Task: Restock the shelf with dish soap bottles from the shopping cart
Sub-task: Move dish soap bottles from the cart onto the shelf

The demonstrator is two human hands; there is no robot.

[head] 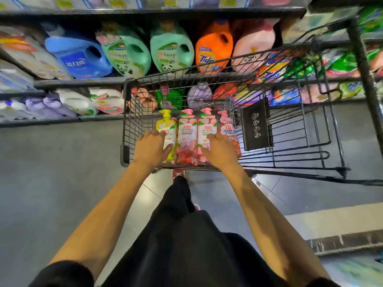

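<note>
Black wire forms the shopping cart (186,76), seen from above and parked against a store shelf (78,82). Four dish soap bottles with pump tops stand in a row against the cart's near left corner, touching side by side: a yellow bottle (165,123) at the left, then a second pink bottle (187,131), a third pink bottle (206,125) and a fourth pink bottle (228,127). The rest of the cart's wire bottom, to the right, holds nothing.

The left hand (150,148) grips the yellow bottle, fingers over its left side and thumb curled across its front. The right hand (220,151) lies over the lower parts of the third and fourth pink bottles; whether it grips either one cannot be told.

Grey floor (51,162) lies open to the left of the cart.

Each pink bottle carries a red panel with white Chinese characters. On the shelf beyond, an orange jug (213,52) reads "Tide". Beside it stand two green jugs (171,50) with panda pictures and a blue jug (80,56) with white Chinese writing. A black plate (256,125) on the cart's folding seat shows four round warning symbols.
</note>
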